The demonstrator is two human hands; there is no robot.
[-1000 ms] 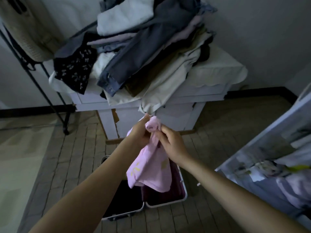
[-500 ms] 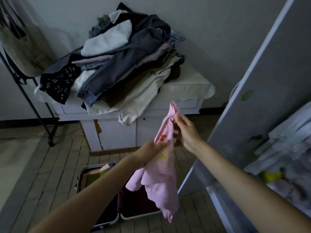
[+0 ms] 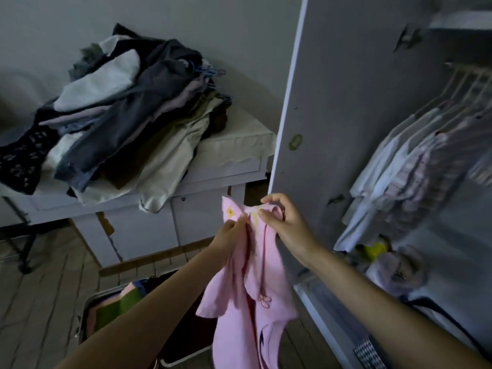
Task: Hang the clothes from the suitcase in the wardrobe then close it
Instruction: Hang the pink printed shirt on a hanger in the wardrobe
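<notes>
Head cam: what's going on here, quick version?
A person holds up a pink garment by its top edge, left hand and right hand each pinching it. It hangs above the open suitcase on the floor, which has folded clothes in it. The wardrobe door is open, with clothes already on the rail. The garment isn't on a hanger yet.

Dim room, grey wall (image 3: 213, 27), brick floor (image 3: 40, 302)
</notes>
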